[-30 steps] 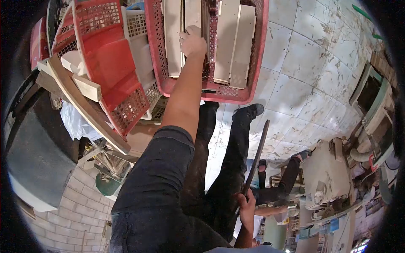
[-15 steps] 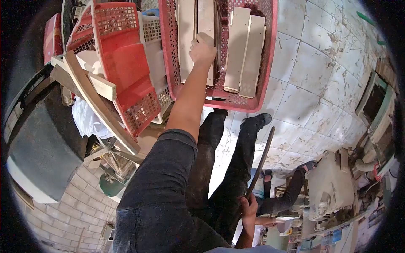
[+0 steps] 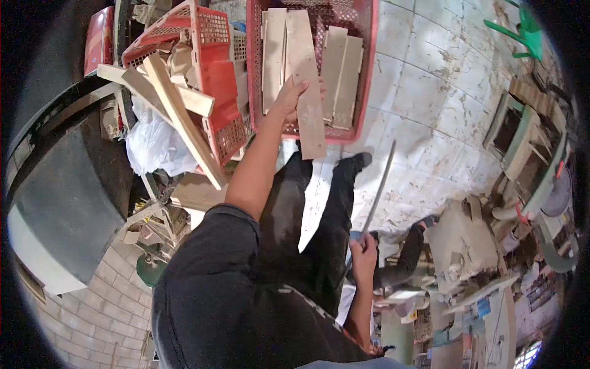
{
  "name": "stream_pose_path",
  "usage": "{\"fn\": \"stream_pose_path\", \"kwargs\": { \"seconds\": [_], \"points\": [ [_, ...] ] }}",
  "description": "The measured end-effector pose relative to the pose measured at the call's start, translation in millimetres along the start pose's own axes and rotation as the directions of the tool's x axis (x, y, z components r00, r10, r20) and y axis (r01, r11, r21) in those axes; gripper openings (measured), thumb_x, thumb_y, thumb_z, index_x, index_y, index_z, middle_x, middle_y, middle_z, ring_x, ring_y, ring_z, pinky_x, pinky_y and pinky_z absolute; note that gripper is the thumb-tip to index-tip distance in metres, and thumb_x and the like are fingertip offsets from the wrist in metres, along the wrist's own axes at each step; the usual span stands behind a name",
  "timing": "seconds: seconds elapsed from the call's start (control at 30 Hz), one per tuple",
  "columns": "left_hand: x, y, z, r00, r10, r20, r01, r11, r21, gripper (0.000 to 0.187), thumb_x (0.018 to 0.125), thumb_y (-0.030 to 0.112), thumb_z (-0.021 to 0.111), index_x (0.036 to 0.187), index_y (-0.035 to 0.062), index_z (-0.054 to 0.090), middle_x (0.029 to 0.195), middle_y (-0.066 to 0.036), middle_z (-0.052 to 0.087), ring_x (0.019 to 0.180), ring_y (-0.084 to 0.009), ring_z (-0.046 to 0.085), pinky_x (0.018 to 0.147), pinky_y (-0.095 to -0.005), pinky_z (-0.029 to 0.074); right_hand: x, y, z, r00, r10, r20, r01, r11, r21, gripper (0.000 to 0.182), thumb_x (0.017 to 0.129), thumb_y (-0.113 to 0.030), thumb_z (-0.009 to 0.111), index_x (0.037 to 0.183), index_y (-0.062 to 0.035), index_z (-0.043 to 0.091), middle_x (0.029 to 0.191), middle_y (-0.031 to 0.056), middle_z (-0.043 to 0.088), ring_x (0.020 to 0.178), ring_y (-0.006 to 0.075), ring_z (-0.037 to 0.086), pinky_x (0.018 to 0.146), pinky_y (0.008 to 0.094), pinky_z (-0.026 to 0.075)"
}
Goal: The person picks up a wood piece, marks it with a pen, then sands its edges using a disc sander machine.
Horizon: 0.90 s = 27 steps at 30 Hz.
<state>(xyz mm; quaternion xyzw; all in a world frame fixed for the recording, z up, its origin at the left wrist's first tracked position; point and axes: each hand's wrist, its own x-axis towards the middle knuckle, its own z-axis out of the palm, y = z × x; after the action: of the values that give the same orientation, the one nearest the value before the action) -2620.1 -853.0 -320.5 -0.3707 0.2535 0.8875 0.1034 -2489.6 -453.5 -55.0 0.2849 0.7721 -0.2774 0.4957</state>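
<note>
My left hand (image 3: pixel 291 98) is closed around a long, flat wooden board (image 3: pixel 310 126), its fingers wrapped over the edge. The board is tilted up out of a red plastic crate (image 3: pixel 367 80), and its near end overhangs the crate's front rim. More flat boards (image 3: pixel 342 77) lie lengthwise inside, some in pairs. Down at the right, my right hand (image 3: pixel 364 251) grips a long, thin, slightly curved strip (image 3: pixel 382 181) near its lower end. The strip looks like metal and points upward, apart from the crate.
A tilted red crate (image 3: pixel 219 80) stands at the left, with loose wood strips (image 3: pixel 184 120) and a white plastic bag (image 3: pixel 157 144) beside it. Another person's leg (image 3: pixel 405 255) shows near a cluttered bench (image 3: pixel 464 246). Green plastic legs (image 3: pixel 522 31) are on the tiled floor, top right.
My left hand has lifted a board from the crate and drawn it toward me. My right hand still grips the strip, now higher in view. The view has shifted.
</note>
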Motion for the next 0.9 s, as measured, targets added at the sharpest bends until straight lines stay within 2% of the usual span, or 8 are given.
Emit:
{"fn": "stream_pose_path", "kwargs": {
  "seconds": [0.13, 0.2, 0.23, 0.33, 0.4, 0.7, 0.8, 0.9],
  "points": [
    [-45, 12, 52, 0.996, 0.088, 0.027, -0.089, 0.995, 0.051, 0.051, 0.104, 0.031, 0.065, 0.144, 0.0035, 0.049, 0.125, -0.016, 0.069, 0.105, -0.0277, 0.072, 0.089, -0.0426, 0.063, -27, -51, -16, 0.989, -0.1, -0.107, 0.082, 0.983, -0.165, 0.083, 0.083, -0.043, 0.081, 0.145, 0.0037, 0.052, 0.128, 0.0265, 0.068, 0.117, 0.0374, 0.067, 0.102, 0.0444, 0.05],
    [-63, 13, 57, 0.946, -0.14, 0.292, 0.2, 0.962, -0.186, 0.072, 0.1, 0.061, 0.057, 0.14, 0.0008, 0.055, 0.118, -0.015, 0.071, 0.102, -0.0267, 0.073, 0.088, -0.0423, 0.063, -41, -73, -22, 0.98, -0.116, -0.162, 0.078, 0.971, -0.226, 0.087, 0.081, -0.046, 0.082, 0.146, 0.0039, 0.05, 0.128, 0.0274, 0.067, 0.118, 0.04, 0.067, 0.101, 0.0454, 0.051],
    [-73, 14, 74, 0.979, -0.127, 0.161, 0.141, 0.986, -0.083, 0.097, 0.092, 0.083, 0.041, 0.137, -0.0012, 0.059, 0.115, -0.014, 0.072, 0.101, -0.0262, 0.072, 0.087, -0.0424, 0.063, -43, -76, -24, 0.957, -0.191, -0.219, 0.131, 0.957, -0.259, 0.089, 0.079, -0.047, 0.083, 0.146, 0.0023, 0.05, 0.128, 0.0267, 0.068, 0.118, 0.0409, 0.067, 0.101, 0.0458, 0.051],
    [-92, 19, 92, 0.866, -0.188, 0.463, 0.29, 0.944, -0.158, 0.103, 0.095, 0.083, 0.025, 0.144, -0.0035, 0.052, 0.124, -0.018, 0.069, 0.107, -0.029, 0.072, 0.091, -0.0473, 0.061, -69, -106, -40, 0.908, -0.289, -0.303, 0.203, 0.936, -0.286, 0.089, 0.077, -0.047, 0.084, 0.145, -0.0001, 0.051, 0.127, 0.0247, 0.069, 0.117, 0.0414, 0.067, 0.099, 0.0465, 0.052],
    [-115, 18, 125, 0.93, -0.22, 0.293, 0.238, 0.971, -0.028, 0.106, 0.094, 0.085, 0.022, 0.144, -0.0036, 0.052, 0.123, -0.019, 0.07, 0.108, -0.0309, 0.072, 0.093, -0.0488, 0.061, -80, -115, -51, 0.891, -0.315, -0.327, 0.231, 0.934, -0.272, 0.088, 0.076, -0.047, 0.085, 0.144, -0.0011, 0.052, 0.127, 0.0234, 0.069, 0.117, 0.0409, 0.067, 0.098, 0.0467, 0.052],
    [-201, 19, 222, 0.727, -0.182, 0.662, 0.345, 0.931, -0.122, 0.106, 0.097, 0.083, 0.017, 0.151, -0.0036, 0.046, 0.134, -0.02, 0.065, 0.122, -0.0365, 0.064, 0.106, -0.0563, 0.052, -133, -153, -80, 0.78, -0.554, -0.292, 0.551, 0.829, -0.102, 0.083, 0.078, -0.048, 0.084, 0.139, -0.0003, 0.056, 0.112, 0.0244, 0.074, 0.105, 0.0383, 0.073, 0.091, 0.0445, 0.056],
    [-225, 27, 241, 0.892, -0.122, 0.436, 0.197, 0.972, -0.131, 0.099, 0.1, 0.078, 0.019, 0.148, -0.0035, 0.048, 0.132, -0.022, 0.066, 0.114, -0.0341, 0.068, 0.099, -0.053, 0.056, -132, -151, -72, 0.753, -0.587, -0.297, 0.623, 0.782, 0.032, 0.084, 0.076, -0.05, 0.085, 0.137, 0.0001, 0.057, 0.111, 0.023, 0.075, 0.103, 0.0371, 0.074, 0.091, 0.0428, 0.056],
    [-236, 44, 241, 0.719, -0.168, 0.674, 0.34, 0.931, -0.131, 0.097, 0.1, 0.078, 0.021, 0.153, -0.0009, 0.044, 0.144, -0.025, 0.058, 0.12, -0.0397, 0.065, 0.104, -0.0574, 0.053, -147, -158, -65, 0.747, -0.596, -0.294, 0.634, 0.772, 0.043, 0.087, 0.074, -0.05, 0.087, 0.137, 0.0003, 0.056, 0.112, 0.0228, 0.075, 0.105, 0.0364, 0.074, 0.093, 0.0412, 0.056]
  ]
}}
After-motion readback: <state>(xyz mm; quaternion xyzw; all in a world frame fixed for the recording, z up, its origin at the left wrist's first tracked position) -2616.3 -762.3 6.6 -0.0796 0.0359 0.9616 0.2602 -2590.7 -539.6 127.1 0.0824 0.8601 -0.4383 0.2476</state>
